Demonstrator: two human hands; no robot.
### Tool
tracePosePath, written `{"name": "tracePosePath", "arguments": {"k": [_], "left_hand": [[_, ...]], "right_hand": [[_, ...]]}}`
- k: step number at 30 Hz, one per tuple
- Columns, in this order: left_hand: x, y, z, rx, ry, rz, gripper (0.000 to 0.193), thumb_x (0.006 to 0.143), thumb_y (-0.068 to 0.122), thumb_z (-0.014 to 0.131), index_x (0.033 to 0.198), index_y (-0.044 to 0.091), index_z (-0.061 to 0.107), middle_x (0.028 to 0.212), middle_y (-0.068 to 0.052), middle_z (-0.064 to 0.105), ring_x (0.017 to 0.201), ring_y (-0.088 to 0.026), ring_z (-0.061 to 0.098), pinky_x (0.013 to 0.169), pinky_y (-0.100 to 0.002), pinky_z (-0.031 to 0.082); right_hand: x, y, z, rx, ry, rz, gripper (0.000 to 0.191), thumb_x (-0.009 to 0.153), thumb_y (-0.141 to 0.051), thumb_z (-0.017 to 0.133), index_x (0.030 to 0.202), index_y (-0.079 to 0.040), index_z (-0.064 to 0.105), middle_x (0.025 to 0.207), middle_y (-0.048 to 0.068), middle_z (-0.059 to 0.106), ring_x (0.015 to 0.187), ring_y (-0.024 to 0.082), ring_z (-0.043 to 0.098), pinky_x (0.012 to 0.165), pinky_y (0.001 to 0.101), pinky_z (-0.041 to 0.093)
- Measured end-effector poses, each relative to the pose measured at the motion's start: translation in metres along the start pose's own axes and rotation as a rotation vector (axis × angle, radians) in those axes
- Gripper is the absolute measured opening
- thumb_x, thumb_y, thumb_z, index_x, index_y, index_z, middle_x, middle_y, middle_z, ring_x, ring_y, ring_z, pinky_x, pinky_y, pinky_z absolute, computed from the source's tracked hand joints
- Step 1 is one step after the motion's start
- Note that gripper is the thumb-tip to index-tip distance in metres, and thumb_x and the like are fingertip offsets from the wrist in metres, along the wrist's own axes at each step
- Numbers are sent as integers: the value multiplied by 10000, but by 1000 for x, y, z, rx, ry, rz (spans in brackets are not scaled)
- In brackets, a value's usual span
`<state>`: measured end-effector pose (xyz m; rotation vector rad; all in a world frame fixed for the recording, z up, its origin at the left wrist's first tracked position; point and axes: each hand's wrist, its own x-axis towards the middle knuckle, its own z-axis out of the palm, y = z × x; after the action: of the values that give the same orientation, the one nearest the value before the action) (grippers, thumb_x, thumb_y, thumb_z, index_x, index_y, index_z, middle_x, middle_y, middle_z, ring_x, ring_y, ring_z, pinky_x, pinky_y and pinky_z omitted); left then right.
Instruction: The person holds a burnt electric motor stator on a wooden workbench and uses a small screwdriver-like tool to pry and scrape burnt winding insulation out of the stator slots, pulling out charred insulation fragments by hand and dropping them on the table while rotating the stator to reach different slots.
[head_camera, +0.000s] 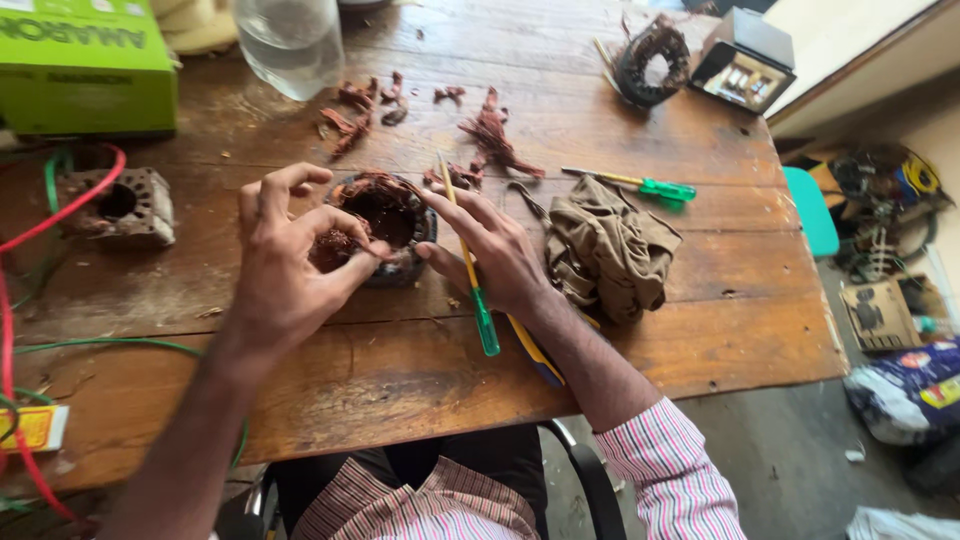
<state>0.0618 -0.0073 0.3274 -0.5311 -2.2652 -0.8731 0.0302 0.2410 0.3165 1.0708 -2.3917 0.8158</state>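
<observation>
A round motor stator (388, 222) with dark copper windings sits on the wooden table (620, 330) in front of me. My left hand (285, 262) pinches a clump of reddish copper wire at the stator's left rim. My right hand (497, 252) rests against the stator's right side and grips a screwdriver (472, 270) with a yellow shaft and green handle, its tip pointing away from me.
Pulled copper scraps (492, 138) lie beyond the stator. A crumpled brown cloth (606, 250) and a second green screwdriver (632, 183) lie to the right. A green box (82, 66), clear bottle (291, 42), another stator (652, 62) and a metal block (122, 206) with red and green wires surround them.
</observation>
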Motion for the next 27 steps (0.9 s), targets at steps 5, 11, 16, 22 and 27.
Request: {"name": "tracePosePath", "arguments": {"k": [5,11,16,22,27], "left_hand": [[-1,5,17,-417,87,-589,178,874,215,850,908,77,744,995,-63,744,939,-152,696,816,-297,563],[-16,-19,22,-809,254,-786,294,952,31,767,1195,6,603,1014,-135,707,903,-135,661,782,-248,552],[-16,-24,17,-1092,259,-870,540,906,-13,703,1367,15,422,1070,-126,748,1008,-192,723,876,-277,593],[-25,1,4,-286,140,-179,626,997,189,807,1427,45,376,1277,-167,567,1198,-262,590,1044,-428,544],[-3,-21,-10,814,-2,602,684,938,578,690,1513,249,519,1294,-218,525,1167,-358,516,1029,-554,464]], "right_hand": [[-1,0,2,-21,19,20,527,1005,-277,751,1459,-100,553,1433,170,615,1263,340,680,1022,416,591],[0,2,3,-17,17,43,522,997,-288,756,1446,-105,564,1420,167,617,1238,335,682,1001,420,593],[-1,2,0,20,31,22,512,1025,-272,730,1474,-106,550,1445,163,611,1281,338,670,1046,421,582],[0,2,-2,29,25,49,509,1020,-276,737,1463,-104,555,1394,166,626,1230,341,678,1008,426,583],[-1,5,-1,-5,13,81,510,1005,-299,740,1447,-114,565,1370,162,640,1172,337,697,956,422,593]]}}
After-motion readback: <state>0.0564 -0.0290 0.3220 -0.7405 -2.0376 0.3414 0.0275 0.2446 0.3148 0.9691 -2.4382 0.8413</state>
